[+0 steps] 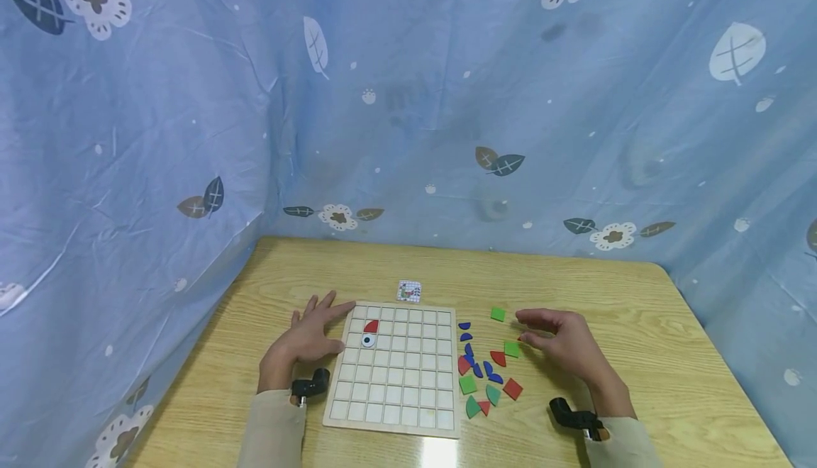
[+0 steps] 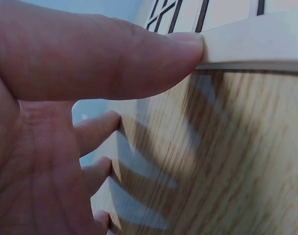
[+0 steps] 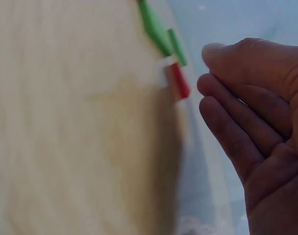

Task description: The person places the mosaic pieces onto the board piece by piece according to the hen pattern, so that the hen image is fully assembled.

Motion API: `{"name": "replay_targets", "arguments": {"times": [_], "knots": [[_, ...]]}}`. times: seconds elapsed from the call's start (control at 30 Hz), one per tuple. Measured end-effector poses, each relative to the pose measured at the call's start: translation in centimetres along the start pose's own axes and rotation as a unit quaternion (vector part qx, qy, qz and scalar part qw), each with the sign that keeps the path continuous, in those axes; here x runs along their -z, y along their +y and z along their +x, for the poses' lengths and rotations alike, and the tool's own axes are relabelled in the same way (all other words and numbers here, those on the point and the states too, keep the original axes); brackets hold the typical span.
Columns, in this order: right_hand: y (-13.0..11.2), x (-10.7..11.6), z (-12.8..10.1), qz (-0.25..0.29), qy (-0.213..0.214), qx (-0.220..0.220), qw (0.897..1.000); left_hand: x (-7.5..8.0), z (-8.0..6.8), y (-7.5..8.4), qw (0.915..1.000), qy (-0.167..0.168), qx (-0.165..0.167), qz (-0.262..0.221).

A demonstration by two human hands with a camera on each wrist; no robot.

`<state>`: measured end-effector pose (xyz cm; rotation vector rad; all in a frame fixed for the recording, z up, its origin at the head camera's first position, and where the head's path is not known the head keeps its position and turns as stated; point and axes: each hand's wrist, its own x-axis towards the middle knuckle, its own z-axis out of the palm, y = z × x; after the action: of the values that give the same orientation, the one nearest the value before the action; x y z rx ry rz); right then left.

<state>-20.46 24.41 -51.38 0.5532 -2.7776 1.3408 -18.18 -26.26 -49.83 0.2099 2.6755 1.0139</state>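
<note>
Left hand [image 1: 310, 340] is lying flat on the desk [image 1: 638, 298] with fingers spread, thumb pressed against the left edge of the wooden grid board [image 1: 396, 365]. The board sits near the middle of the desk and has a red quarter-circle piece [image 1: 371, 326] and a round eye piece [image 1: 367, 341] in its far-left cells. Right hand [image 1: 562, 344] hovers, loosely open and holding nothing, just right of the loose colored pieces [image 1: 485, 369] scattered beside the board. A small pattern card [image 1: 409, 291] lies just beyond the board.

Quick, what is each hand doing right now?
Left hand: open, thumb touching the grid board's edge.
Right hand: open, holding nothing, beside the coloured pieces.
</note>
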Motion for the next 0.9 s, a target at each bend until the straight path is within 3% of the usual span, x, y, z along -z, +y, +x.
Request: {"name": "replay_targets", "arguments": {"times": [0.23, 0.9], "knots": [[0.7, -0.3, -0.5, -0.004, -0.002, -0.021, 1.000, 0.0, 0.0, 0.0, 1.0000, -0.004, 0.002, -0.003], [0.8, -1.0, -1.3, -0.053, 0.032, 0.004, 0.998, 0.0, 0.1, -0.2, 1.0000, -0.003, 0.001, 0.002]]}}
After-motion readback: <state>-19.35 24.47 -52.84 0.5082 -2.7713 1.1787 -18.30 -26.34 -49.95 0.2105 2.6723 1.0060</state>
